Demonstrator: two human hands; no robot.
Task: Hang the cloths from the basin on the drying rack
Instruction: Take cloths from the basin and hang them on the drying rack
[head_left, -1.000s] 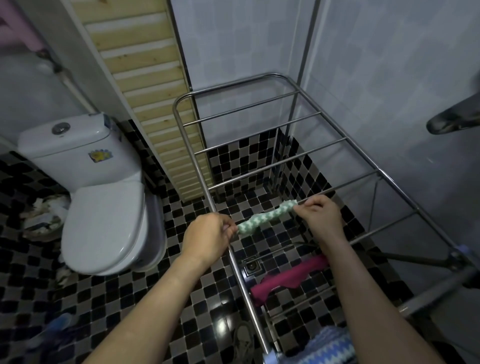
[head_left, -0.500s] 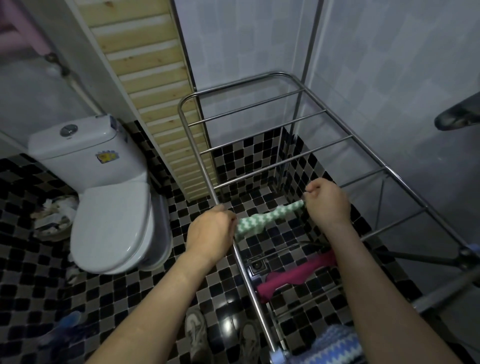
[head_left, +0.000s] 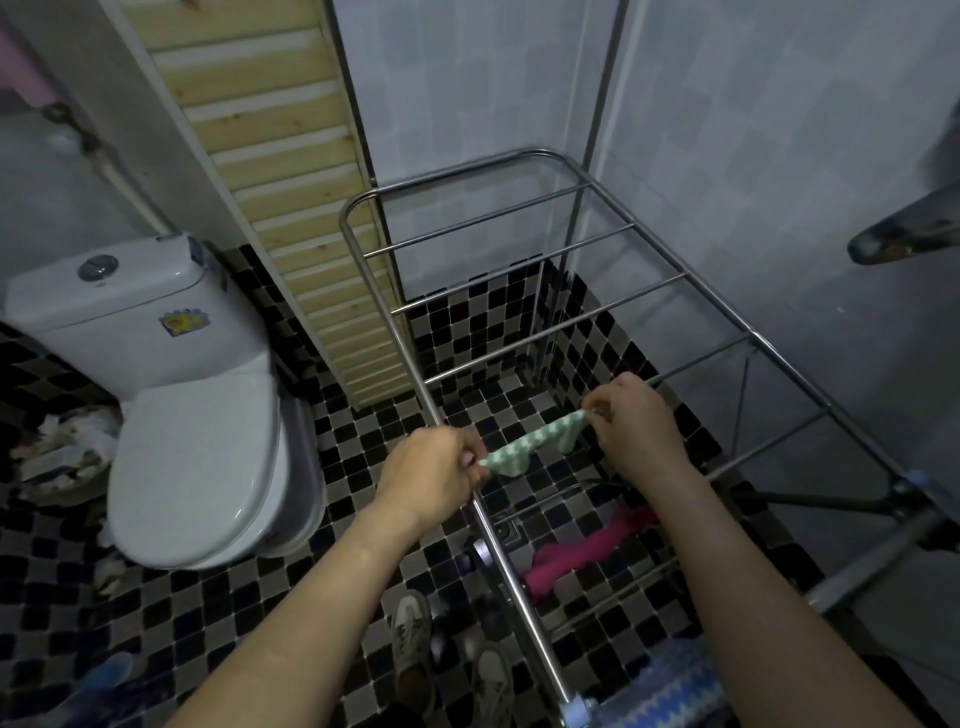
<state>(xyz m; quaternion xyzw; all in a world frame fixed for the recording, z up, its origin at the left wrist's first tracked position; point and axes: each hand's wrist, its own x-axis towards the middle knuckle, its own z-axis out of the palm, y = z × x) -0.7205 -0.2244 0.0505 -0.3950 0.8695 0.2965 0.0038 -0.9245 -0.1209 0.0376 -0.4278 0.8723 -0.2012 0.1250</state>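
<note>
Both hands, left hand (head_left: 436, 470) and right hand (head_left: 636, 423), pinch the green cloth (head_left: 524, 447) taut above the drying rack (head_left: 519, 582), not yet draped; pink cloth (head_left: 582, 545) and blue cloth (head_left: 670, 686) already hang.

A steel drying rack (head_left: 514, 597) stands on the black, grey and white mosaic floor (head_left: 218, 623). A magenta cloth (head_left: 582, 551) hangs over a bar below its top rails, and a blue zigzag cloth (head_left: 670, 686) lies at its near end. A green-and-white cloth (head_left: 524, 447) is stretched beside the left side rail; whether it touches a bar cannot be told. A white toilet (head_left: 192, 457), a drain (head_left: 506, 532) and shoes (head_left: 410, 639) also sit on the floor.
</note>
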